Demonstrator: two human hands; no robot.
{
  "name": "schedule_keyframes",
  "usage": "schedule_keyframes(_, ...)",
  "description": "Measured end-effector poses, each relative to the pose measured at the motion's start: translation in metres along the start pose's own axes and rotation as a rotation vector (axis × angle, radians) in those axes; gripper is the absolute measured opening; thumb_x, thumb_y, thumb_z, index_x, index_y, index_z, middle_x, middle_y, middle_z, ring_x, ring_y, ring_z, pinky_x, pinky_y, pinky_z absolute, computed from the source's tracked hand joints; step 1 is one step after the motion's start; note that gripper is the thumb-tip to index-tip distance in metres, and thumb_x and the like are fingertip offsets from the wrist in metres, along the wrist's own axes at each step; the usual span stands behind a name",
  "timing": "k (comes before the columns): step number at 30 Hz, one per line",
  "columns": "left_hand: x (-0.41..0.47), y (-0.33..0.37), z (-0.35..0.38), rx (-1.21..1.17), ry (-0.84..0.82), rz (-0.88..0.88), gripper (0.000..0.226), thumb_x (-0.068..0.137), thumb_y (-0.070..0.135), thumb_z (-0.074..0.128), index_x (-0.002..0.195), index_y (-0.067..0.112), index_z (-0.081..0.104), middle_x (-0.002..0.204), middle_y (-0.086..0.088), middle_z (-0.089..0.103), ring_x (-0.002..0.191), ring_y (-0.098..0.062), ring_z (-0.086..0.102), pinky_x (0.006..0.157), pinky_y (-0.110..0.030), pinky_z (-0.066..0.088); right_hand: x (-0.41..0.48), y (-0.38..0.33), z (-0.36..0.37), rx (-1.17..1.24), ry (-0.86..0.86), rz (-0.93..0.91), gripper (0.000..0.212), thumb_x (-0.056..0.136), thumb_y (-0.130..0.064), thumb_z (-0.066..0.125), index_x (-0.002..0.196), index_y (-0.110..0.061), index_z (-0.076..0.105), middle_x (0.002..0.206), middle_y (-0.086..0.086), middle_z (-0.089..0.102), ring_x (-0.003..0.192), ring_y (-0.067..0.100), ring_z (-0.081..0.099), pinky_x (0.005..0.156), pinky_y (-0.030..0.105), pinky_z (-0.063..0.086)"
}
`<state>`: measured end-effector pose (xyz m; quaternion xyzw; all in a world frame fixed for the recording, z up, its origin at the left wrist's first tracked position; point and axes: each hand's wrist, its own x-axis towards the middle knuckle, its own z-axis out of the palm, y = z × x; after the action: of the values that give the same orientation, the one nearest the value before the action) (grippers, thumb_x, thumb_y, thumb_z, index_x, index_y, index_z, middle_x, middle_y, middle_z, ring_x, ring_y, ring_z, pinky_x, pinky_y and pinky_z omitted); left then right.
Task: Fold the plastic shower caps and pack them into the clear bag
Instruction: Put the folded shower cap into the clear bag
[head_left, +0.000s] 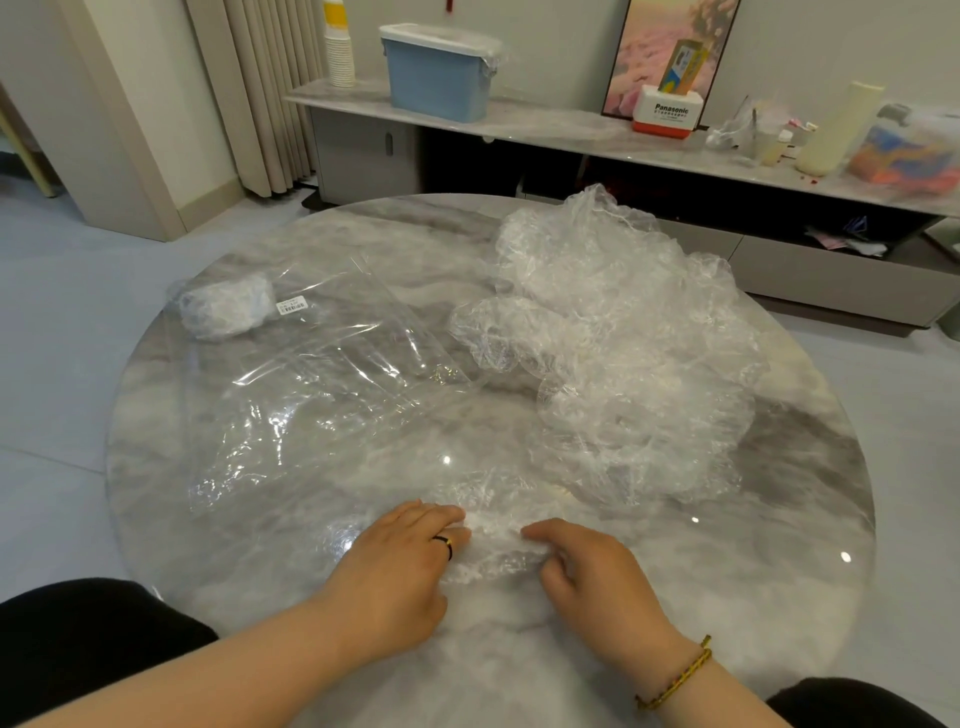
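A heap of crumpled clear shower caps (613, 332) lies on the right half of the round marble table (779, 561). One cap (493, 540) is spread flat near the front edge. My left hand (400, 577) presses on its left side, and my right hand (592, 577) pinches its gathered rim on the right. The clear bag (322, 384) lies flat on the left half of the table, with a white barcode label (292, 305) near its far end. A small folded bundle of caps (226, 306) sits inside the bag's far left corner.
A low marble sideboard (545, 124) runs behind the table, carrying a blue lidded bin (439, 73), stacked paper cups (339, 52), a Panasonic box (667, 111), a cream vase (839, 130) and bagged items. Curtains (254, 93) hang at the back left.
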<state>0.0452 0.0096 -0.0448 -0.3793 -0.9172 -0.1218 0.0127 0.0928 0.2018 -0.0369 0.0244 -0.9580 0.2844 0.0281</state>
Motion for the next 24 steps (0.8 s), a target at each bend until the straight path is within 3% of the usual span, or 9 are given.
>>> schedule_keyframes(4,0.002,-0.011,-0.009,-0.217,-0.066,-0.195,0.035,0.082,0.024,0.046,0.112,0.028,0.063,0.112,0.022,0.057,0.106,0.001,0.055,0.079,-0.002,0.034,0.001,0.002,-0.01,0.176,-0.06,0.077,0.031,0.088,-0.015,0.049,0.117,-0.021,0.059,0.099,-0.008,0.063,0.092,0.003,0.057,0.075,0.0,0.036)
schedule_keyframes(7,0.007,-0.02,-0.018,-0.577,-0.174,-0.382,0.015,0.077,0.036,0.054,0.08,0.024,0.063,0.077,0.011,0.058,0.07,-0.004,0.051,0.067,-0.015,0.04,0.002,0.004,-0.016,0.282,-0.103,0.131,0.029,0.085,-0.009,0.054,0.101,-0.033,0.056,0.094,-0.013,0.061,0.087,-0.005,0.056,0.075,-0.001,0.037)
schedule_keyframes(9,0.01,-0.022,-0.024,-0.766,-0.178,-0.477,0.028,0.071,0.037,0.061,0.058,0.015,0.05,0.052,0.008,0.045,0.049,-0.006,0.037,0.051,-0.017,0.033,0.002,0.003,-0.019,0.338,-0.097,0.175,0.027,0.084,-0.009,0.056,0.087,-0.036,0.054,0.088,-0.014,0.063,0.08,-0.009,0.057,0.072,0.001,0.039)
schedule_keyframes(11,0.014,-0.021,-0.028,-0.86,-0.133,-0.568,0.038,0.071,0.036,0.066,0.054,0.011,0.043,0.048,0.004,0.039,0.045,-0.009,0.034,0.049,-0.016,0.03,0.004,0.001,-0.02,0.403,-0.071,0.232,0.024,0.085,-0.01,0.056,0.079,-0.034,0.056,0.076,-0.011,0.063,0.07,-0.01,0.057,0.065,0.003,0.041)
schedule_keyframes(13,0.014,-0.018,-0.032,-0.916,-0.096,-0.641,0.027,0.083,0.022,0.063,0.064,0.007,0.052,0.047,0.005,0.044,0.041,-0.006,0.041,0.047,-0.014,0.036,0.007,-0.001,-0.017,0.419,-0.047,0.28,0.02,0.087,-0.012,0.056,0.074,-0.027,0.057,0.064,-0.009,0.06,0.057,-0.007,0.055,0.057,0.006,0.04)
schedule_keyframes(15,0.015,-0.015,-0.035,-0.883,-0.064,-0.667,0.015,0.086,0.02,0.062,0.099,0.015,0.058,0.058,0.008,0.049,0.046,-0.003,0.048,0.051,-0.015,0.041,0.01,-0.001,-0.013,0.378,-0.03,0.306,0.021,0.09,-0.015,0.055,0.071,-0.024,0.054,0.058,-0.008,0.055,0.049,0.001,0.051,0.051,0.008,0.038)
schedule_keyframes(17,0.014,-0.015,-0.032,-0.525,0.08,-0.589,0.035,0.087,0.028,0.058,0.121,0.025,0.048,0.076,0.011,0.05,0.065,-0.006,0.052,0.062,-0.018,0.039,0.014,-0.001,-0.009,0.321,-0.02,0.325,0.025,0.092,-0.018,0.052,0.068,-0.023,0.05,0.052,-0.006,0.048,0.046,0.006,0.043,0.049,0.011,0.036)
schedule_keyframes(20,0.012,-0.012,-0.027,-0.076,0.401,-0.135,0.037,0.08,0.033,0.047,0.115,0.022,0.052,0.096,0.006,0.054,0.087,-0.016,0.053,0.079,-0.025,0.036,0.019,-0.002,-0.008,0.245,-0.022,0.341,0.029,0.094,-0.022,0.051,0.065,-0.022,0.044,0.048,-0.007,0.04,0.043,0.006,0.037,0.046,0.013,0.035)
schedule_keyframes(24,0.007,0.01,-0.002,0.052,0.257,0.241,0.033,0.08,0.036,0.043,0.106,0.026,0.061,0.104,0.004,0.068,0.106,-0.013,0.047,0.105,-0.032,0.02,0.022,-0.005,-0.009,0.271,-0.048,0.395,0.023,0.094,-0.033,0.049,0.074,-0.021,0.046,0.052,-0.007,0.042,0.045,0.004,0.038,0.045,0.014,0.032)
